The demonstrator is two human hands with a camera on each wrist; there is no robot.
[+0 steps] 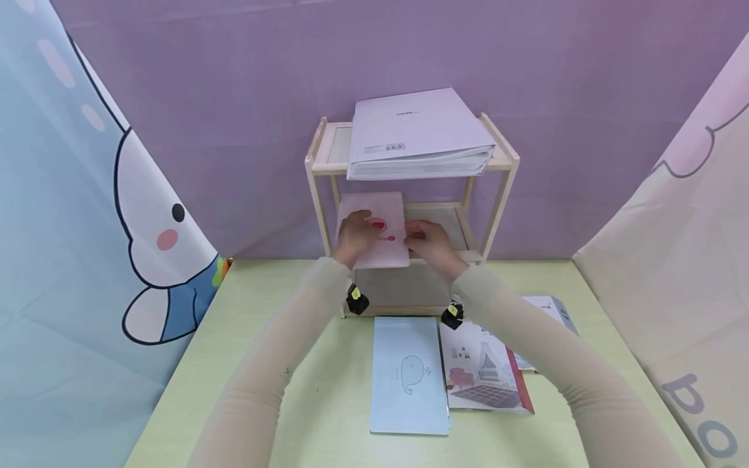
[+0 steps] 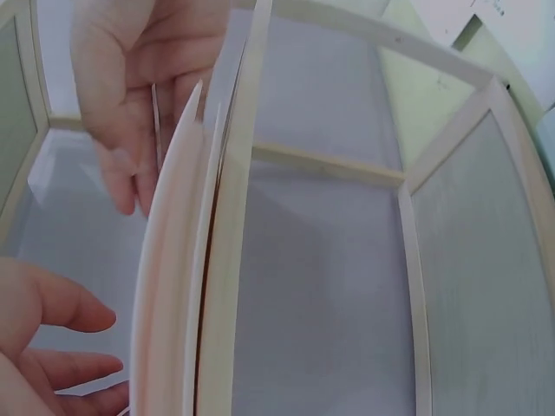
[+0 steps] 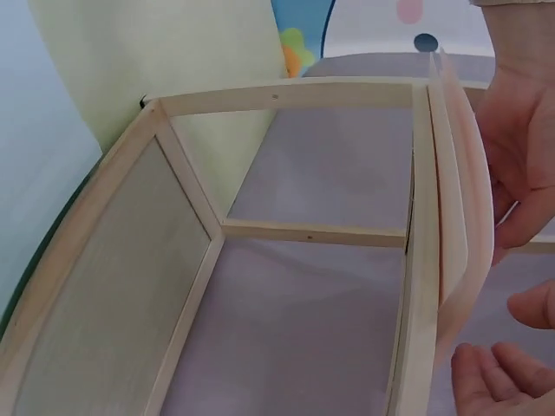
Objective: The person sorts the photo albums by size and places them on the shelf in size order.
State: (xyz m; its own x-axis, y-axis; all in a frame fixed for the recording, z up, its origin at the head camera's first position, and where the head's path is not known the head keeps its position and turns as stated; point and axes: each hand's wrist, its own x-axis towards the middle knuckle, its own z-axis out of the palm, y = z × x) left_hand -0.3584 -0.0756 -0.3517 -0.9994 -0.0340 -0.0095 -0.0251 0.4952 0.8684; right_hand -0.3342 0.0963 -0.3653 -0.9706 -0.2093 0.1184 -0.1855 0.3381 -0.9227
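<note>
A thin pink notebook [image 1: 377, 255] with a red drawing on its cover lies on the left part of the middle shelf [image 1: 441, 221], its front edge at the shelf's front bar. Over the cover is my left hand [image 1: 354, 235], fingers toward the drawing. At the notebook's right edge is my right hand [image 1: 432, 242], thumb and fingers apart in the right wrist view. Seen edge-on in the left wrist view, the notebook's layers [image 2: 169, 260] stand slightly apart above the wooden bar [image 2: 234, 260]. Neither hand's fingers curl round it.
A thick white binder [image 1: 418, 130] lies on the wooden rack's top tier, overhanging its front. On the table before the rack are a light-blue notebook [image 1: 404, 403] with a whale drawing, a booklet [image 1: 482, 383] with a room picture, and another white booklet [image 1: 547, 305] behind my right forearm.
</note>
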